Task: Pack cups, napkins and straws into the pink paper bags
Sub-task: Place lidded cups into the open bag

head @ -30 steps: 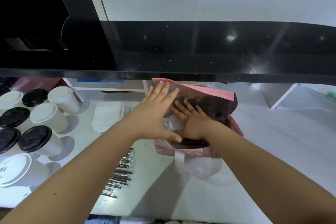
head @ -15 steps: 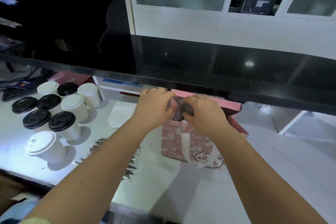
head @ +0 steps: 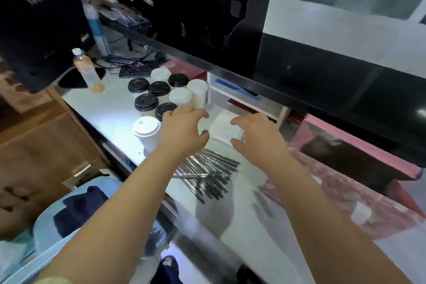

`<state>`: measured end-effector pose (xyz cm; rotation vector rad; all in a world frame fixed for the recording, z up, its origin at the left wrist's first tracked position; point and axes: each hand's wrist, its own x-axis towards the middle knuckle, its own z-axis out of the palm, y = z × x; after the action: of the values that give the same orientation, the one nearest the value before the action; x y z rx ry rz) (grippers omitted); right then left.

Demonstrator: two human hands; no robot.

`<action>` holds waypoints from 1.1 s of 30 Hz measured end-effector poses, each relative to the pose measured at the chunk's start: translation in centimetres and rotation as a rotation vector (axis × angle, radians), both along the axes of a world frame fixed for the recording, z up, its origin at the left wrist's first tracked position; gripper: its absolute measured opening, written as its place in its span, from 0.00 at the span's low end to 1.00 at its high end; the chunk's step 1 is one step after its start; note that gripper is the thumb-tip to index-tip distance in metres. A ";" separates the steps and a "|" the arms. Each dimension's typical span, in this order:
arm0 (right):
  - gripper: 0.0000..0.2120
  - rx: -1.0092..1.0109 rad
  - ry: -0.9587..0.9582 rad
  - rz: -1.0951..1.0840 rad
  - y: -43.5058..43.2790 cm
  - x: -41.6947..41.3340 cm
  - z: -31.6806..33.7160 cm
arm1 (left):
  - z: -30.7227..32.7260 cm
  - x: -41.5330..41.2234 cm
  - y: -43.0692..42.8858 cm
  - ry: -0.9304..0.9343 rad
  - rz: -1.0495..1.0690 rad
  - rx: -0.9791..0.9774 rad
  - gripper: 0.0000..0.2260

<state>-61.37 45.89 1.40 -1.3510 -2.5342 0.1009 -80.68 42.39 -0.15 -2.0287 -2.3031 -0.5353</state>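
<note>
Several lidded paper cups (head: 179, 95), some with black lids and some with white, stand in a cluster on the white counter (head: 110, 110). A stack of white napkins (head: 222, 125) lies to their right, and a pile of wrapped black straws (head: 207, 174) lies nearer me. The pink paper bag (head: 345, 168) stands at the right, blurred, its mouth open. My left hand (head: 184, 130) hovers beside the nearest cups with its fingers spread and loosely curved, holding nothing. Over the napkins hangs my right hand (head: 255, 137), fingers likewise spread and empty.
A black raised counter ledge (head: 299, 90) overhangs the work surface. At the far left stand a black monitor (head: 39, 30), a drink bottle (head: 87, 71) and a keyboard with cables (head: 136, 69). A wooden cabinet (head: 41, 140) and a pale blue seat (head: 69, 214) lie below left.
Both hands have let go of the pink bag's top and moved left, toward the cups and napkins. The view has swung left, so the bag now sits at the right.
</note>
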 end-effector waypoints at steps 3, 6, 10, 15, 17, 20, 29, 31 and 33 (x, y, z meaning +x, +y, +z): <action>0.22 -0.026 -0.014 0.061 0.2 -4.5 -1.0 | -1.0 -4.4 -1.0 0.000 0.052 -0.021 0.20; 0.23 -0.061 0.005 0.116 0.4 -9.5 -1.8 | -2.0 -9.0 -1.4 -0.015 0.102 -0.044 0.19; 0.22 -0.099 0.024 0.172 1.0 -16.5 -3.1 | -3.5 -15.4 -1.9 -0.050 0.179 -0.086 0.20; 0.25 -0.163 -0.023 0.176 1.9 -23.5 -6.4 | -6.0 -21.5 -2.0 -0.088 0.206 -0.136 0.20; 0.26 -0.160 -0.068 0.168 2.3 -25.7 -7.8 | -7.1 -23.1 -1.6 -0.100 0.197 -0.164 0.21; 0.32 -0.161 -0.150 0.162 3.0 -28.3 -9.4 | -8.6 -25.1 -1.1 -0.098 0.185 -0.206 0.20; 0.37 -0.125 -0.268 0.091 4.0 -30.8 -12.4 | -10.7 -28.2 0.1 -0.154 0.197 -0.283 0.22; 0.36 -0.101 -0.262 0.102 3.8 -30.9 -12.3 | -10.5 -28.4 0.4 -0.163 0.198 -0.283 0.22; 0.36 -0.094 -0.245 0.123 3.6 -30.7 -11.9 | -9.9 -28.5 0.7 -0.169 0.198 -0.269 0.22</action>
<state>-92.05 49.47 -10.45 -1.3115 -2.8495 0.0840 -109.15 43.12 -10.09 -1.8883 -2.7733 -0.4200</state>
